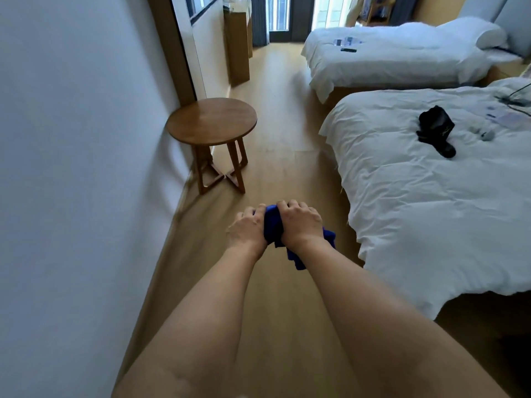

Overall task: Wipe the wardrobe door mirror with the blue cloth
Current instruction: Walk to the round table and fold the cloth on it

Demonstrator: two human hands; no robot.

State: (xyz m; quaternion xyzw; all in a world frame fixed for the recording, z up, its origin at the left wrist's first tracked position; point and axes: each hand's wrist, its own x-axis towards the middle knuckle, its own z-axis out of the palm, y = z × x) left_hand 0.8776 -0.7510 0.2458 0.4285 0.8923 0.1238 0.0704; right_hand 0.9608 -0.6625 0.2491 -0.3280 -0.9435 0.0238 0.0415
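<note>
The blue cloth is bunched between both my hands, held out in front of me above the wooden floor. My left hand grips its left side and my right hand closes over its top, with a loose end hanging below my right wrist. Along the left wall, past a wooden frame, stands a tall reflective panel that looks like the mirror; it is seen at a steep angle and only in part.
A round wooden side table stands against the left wall ahead. Two white beds fill the right: the near one carries a black object, the far one small items. A wooden floor aisle runs between towards the window.
</note>
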